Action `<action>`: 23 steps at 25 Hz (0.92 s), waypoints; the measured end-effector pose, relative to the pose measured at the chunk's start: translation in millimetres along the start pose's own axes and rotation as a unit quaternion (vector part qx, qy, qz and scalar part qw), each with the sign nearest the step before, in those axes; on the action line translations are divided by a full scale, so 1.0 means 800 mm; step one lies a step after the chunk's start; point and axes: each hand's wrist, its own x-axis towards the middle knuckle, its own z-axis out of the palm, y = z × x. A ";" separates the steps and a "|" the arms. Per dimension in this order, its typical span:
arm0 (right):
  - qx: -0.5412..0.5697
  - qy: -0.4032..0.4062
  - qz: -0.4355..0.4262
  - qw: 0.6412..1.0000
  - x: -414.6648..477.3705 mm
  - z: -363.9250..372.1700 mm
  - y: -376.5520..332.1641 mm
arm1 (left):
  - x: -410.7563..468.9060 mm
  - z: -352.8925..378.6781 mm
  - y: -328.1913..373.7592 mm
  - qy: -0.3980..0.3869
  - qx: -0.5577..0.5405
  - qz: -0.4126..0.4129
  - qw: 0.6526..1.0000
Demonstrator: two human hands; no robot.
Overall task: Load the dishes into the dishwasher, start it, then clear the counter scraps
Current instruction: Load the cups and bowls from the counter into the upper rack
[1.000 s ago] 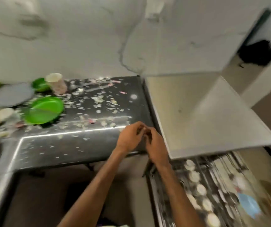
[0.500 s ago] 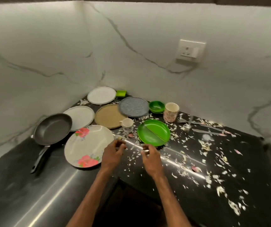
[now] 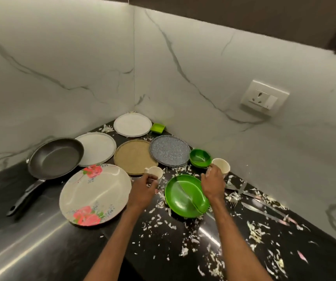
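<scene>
Dirty dishes crowd the corner of a black counter point(image 3: 31, 250). My left hand point(image 3: 142, 190) curls its fingers round the near side of a small white handled cup point(image 3: 155, 171). Over the green divided plate point(image 3: 184, 197), my right hand point(image 3: 212, 183) grips a cream tumbler point(image 3: 222, 164) with the thumb on its side. Around them lie a floral plate point(image 3: 95, 194), a brown plate point(image 3: 134, 157), a grey speckled plate point(image 3: 170, 151), two white plates point(image 3: 98, 149) point(image 3: 132, 124), a green bowl point(image 3: 200, 158) and a frying pan point(image 3: 55, 157).
Pale vegetable scraps point(image 3: 254, 232) litter the right half of the counter, among forks point(image 3: 234, 199) and a knife point(image 3: 264, 213). A small green square dish point(image 3: 157, 128) sits by the marble wall corner. A wall socket point(image 3: 264, 98) is at the right.
The view swung from the open dishwasher to the counter corner. Both hands moved forward and apart, the left onto the small cup, the right onto the tumbler.
</scene>
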 end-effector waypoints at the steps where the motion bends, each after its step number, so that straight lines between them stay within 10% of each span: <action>1: -0.047 -0.020 0.019 0.998 0.021 -0.010 0.012 | -0.001 0.009 0.000 -0.012 -0.001 -0.004 1.000; 5: -0.252 -0.147 0.004 0.957 0.069 -0.021 0.052 | -0.016 0.026 -0.002 -0.031 -0.009 -0.021 0.999; 11: -0.260 -0.131 -0.002 0.957 0.063 -0.011 0.063 | -0.053 0.020 -0.018 -0.055 -0.042 -0.049 0.996; 23: -0.112 0.097 -0.058 0.987 -0.176 -0.064 0.063 | -0.062 0.062 0.026 -0.220 -0.181 -0.046 0.958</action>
